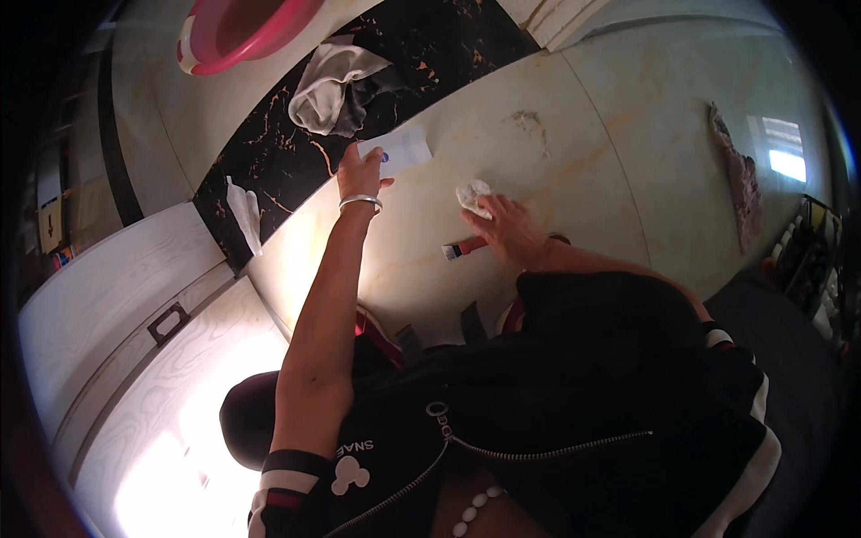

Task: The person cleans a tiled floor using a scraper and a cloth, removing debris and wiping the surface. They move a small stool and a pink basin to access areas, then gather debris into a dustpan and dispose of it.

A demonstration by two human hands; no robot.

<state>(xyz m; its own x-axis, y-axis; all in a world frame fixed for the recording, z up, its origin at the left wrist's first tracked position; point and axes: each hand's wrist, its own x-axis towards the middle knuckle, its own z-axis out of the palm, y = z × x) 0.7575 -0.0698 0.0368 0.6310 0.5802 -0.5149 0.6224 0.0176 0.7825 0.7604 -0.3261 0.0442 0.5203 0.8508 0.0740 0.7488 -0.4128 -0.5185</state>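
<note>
My left hand (360, 171) grips the near end of a white carton or packet (407, 151) that bears a blue mark and print, held over the edge of the marble-look floor tile (417, 202). Pressed on the floor under the fingers of my right hand (508, 228) is a crumpled white tissue or cloth (472, 194). A red-handled tool (467, 247), a scraper or a brush, lies partly hidden beneath that hand; its black collar and pale flat end stick out to the left. Beyond the tissue, a dark smudge (528, 128) marks the tile.
A rumpled grey-and-white cloth (340, 87) and a white sheet or wipe (244, 212) lie on the black marble threshold (464, 40). Past it stands a pink basin (269, 47). A white door (128, 269) borders the left; a brownish cloth (736, 175) lies far right, near a rack (814, 262).
</note>
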